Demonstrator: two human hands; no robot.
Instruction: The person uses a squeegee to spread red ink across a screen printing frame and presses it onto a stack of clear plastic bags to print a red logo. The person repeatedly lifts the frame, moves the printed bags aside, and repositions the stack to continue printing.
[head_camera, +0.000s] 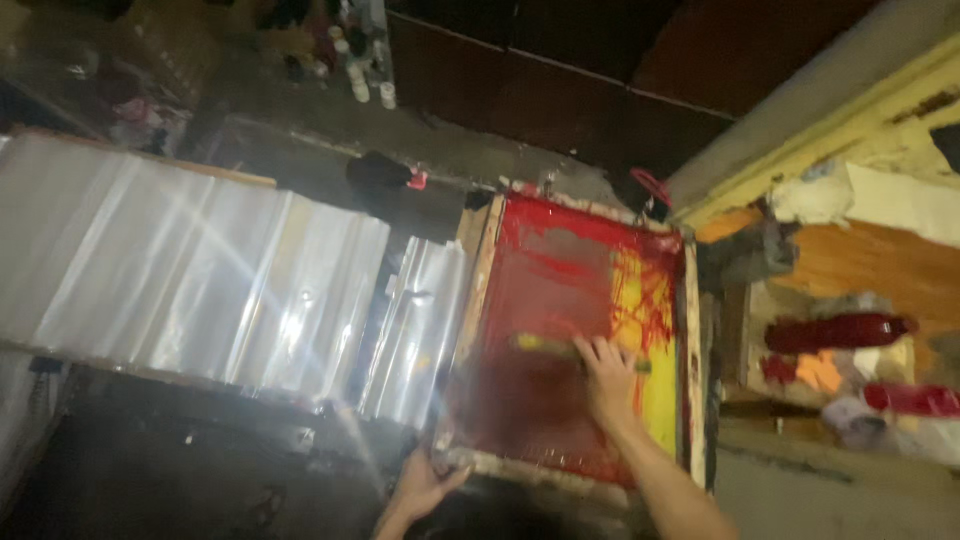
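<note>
A wooden-framed printing screen lies in front of me, its mesh smeared with red ink and a yellow patch on the right. My right hand rests inside the screen, gripping a squeegee with a yellowish handle that lies across the mesh. My left hand is on the screen's near left corner, its fingers on the frame. The picture is blurred.
Overlapping clear plastic sheets lie spread on a board to the left, with another stack next to the screen. A cluttered wooden shelf with red-stained rags and a red bottle stands at right. Small bottles are at the back.
</note>
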